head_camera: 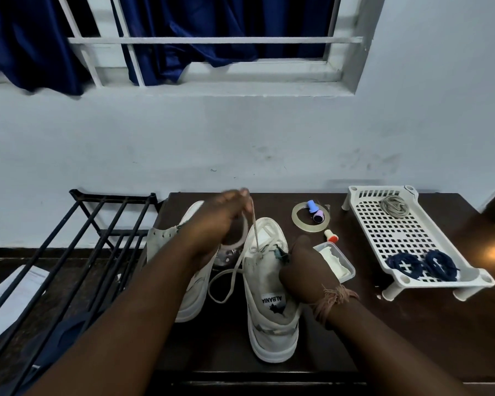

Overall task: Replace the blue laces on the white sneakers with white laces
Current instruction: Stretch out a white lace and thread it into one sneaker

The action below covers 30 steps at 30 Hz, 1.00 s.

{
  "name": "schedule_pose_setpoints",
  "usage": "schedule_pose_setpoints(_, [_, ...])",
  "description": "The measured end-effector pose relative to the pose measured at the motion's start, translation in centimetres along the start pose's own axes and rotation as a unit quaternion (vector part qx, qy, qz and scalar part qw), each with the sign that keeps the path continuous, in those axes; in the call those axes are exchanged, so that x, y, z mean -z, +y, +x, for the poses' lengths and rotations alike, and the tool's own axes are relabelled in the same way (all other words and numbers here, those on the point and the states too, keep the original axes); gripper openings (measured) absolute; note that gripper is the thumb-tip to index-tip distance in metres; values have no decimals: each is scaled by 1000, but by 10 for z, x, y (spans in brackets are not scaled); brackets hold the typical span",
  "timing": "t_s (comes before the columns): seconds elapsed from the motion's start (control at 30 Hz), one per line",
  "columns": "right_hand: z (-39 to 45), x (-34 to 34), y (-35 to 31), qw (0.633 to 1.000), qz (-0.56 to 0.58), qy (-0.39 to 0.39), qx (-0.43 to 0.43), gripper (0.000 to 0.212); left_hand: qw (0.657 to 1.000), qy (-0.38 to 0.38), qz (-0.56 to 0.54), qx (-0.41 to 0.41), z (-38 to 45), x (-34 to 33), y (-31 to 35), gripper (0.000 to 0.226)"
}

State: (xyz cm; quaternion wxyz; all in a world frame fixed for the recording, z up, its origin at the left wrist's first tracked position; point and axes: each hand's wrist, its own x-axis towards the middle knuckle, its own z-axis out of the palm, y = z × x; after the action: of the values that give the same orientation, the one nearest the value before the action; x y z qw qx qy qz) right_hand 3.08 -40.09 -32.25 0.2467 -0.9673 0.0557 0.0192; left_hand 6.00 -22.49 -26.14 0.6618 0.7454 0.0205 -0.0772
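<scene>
Two white sneakers stand on a dark table [383, 332]. The right sneaker [269, 315] is partly laced with a white lace [229, 278]. My left hand [220, 218] pinches one end of that lace and holds it taut above the eyelets. A slack loop of the lace lies between the two shoes. My right hand [306, 270] grips the right side of this sneaker near its eyelets. The left sneaker [195, 284] lies partly hidden behind my left forearm. Two coiled blue laces [423, 265] rest in a white perforated tray [397, 232], and a coiled pale lace [395, 205] sits at its far end.
A tape roll [300, 221], small blue and purple spools [315, 211], a red-capped item [330, 235] and a clear box with white cloth [337, 261] lie right of the shoes. A black metal rack [69, 252] stands left of the table. The wall is close behind.
</scene>
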Motion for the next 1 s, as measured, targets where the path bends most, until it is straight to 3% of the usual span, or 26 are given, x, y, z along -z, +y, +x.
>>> schedule_pose_setpoints(0.07, [-1,0,-1,1000,4,-3,1,25,966,-8,-257,-15,1,3,9,34])
schedule_pose_setpoints(0.1, [0,0,-1,1000,6,-1,-1,26,939,-18,-343,-6,2,5,10,34])
schedule_pose_setpoints(0.13, [1,-2,0,1000,4,2,-3,27,932,-15,-361,17,2,7,8,35])
schedule_pose_setpoints(0.17, [2,-2,0,1000,0,5,-5,29,954,7,-296,50,3,9,5,35])
schedule_pose_setpoints(0.2, [2,-3,0,1000,-8,6,-3,31,984,29,-154,83,4,11,-1,34])
schedule_pose_setpoints(0.23, [3,-4,1,1000,-14,5,-2,32,992,44,29,112,1,10,-6,33])
schedule_pose_setpoints(0.3, [5,-7,2,1000,-5,1,-5,35,936,29,324,134,-2,6,-22,44])
schedule_pose_setpoints(0.37, [6,-9,2,1000,13,-3,-5,37,886,-25,439,146,2,0,-36,52])
schedule_pose_setpoints(0.47, [6,-10,3,1000,7,-6,-2,36,876,-58,449,167,11,-4,-41,40])
schedule_pose_setpoints(0.53, [6,-12,4,1000,13,-9,-2,35,938,-38,319,131,13,-6,-37,37])
schedule_pose_setpoints(0.6, [7,-14,5,1000,23,-10,-5,33,991,31,41,126,10,-9,-30,37])
schedule_pose_setpoints(0.67, [8,-14,5,1000,26,-12,-7,32,969,51,-202,135,12,-9,-22,43])
schedule_pose_setpoints(0.73, [8,-13,5,1000,26,-9,-7,31,936,30,-320,147,12,-7,-17,43])
schedule_pose_setpoints(0.77, [8,-11,4,1000,29,-7,-8,30,949,33,-275,151,12,-5,-17,42])
schedule_pose_setpoints(0.83, [7,-9,4,999,35,-6,-11,29,988,76,-22,135,12,-2,-25,38])
schedule_pose_setpoints(0.9, [6,-8,3,999,33,-2,-20,29,983,103,122,93,13,-2,-37,33])
schedule_pose_setpoints(1.0, [6,-8,1,999,36,3,-30,27,960,61,262,82,14,-8,-50,22])
